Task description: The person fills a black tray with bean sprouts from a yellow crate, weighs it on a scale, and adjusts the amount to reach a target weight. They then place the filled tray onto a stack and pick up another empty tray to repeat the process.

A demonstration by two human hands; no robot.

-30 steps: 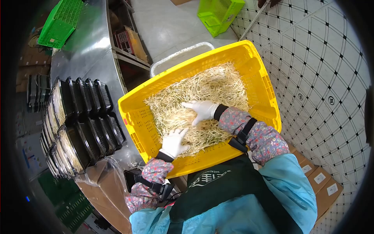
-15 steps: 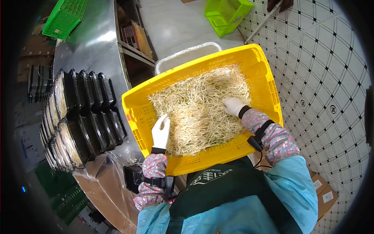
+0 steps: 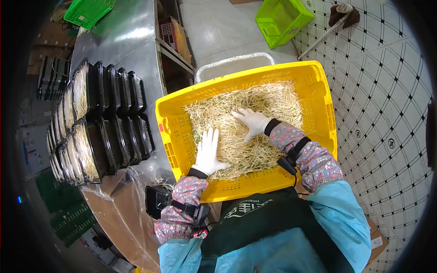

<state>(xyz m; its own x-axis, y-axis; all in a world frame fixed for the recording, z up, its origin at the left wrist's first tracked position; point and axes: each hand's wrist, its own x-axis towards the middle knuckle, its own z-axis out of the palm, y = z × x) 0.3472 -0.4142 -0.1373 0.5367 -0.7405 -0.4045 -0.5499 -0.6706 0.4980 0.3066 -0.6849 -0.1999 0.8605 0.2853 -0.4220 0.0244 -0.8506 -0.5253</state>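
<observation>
A yellow perforated crate (image 3: 246, 187) holds a thick layer of pale bean sprouts (image 3: 241, 150). My left hand (image 3: 209, 152), in a white glove, rests on the sprouts at the crate's left side, fingers spread and nothing held. Further right and slightly higher, my right hand (image 3: 253, 122), also gloved in white, lies on the sprouts with its fingers apart. Black trays (image 3: 102, 98) are stacked in two rows left of the crate, and sprouts show in their near ends.
A metal table (image 3: 120, 43) bears the trays and a green crate (image 3: 90, 11). Behind the yellow crate are a whitish tub (image 3: 234, 61) and a lime crate (image 3: 283, 22). A cardboard box (image 3: 123, 218) and a black tray (image 3: 157, 200) stand at lower left.
My right hand has moved left over the sprouts and spread its fingers. My left hand has opened wider and lies flatter on them. The whole view has shifted slightly.
</observation>
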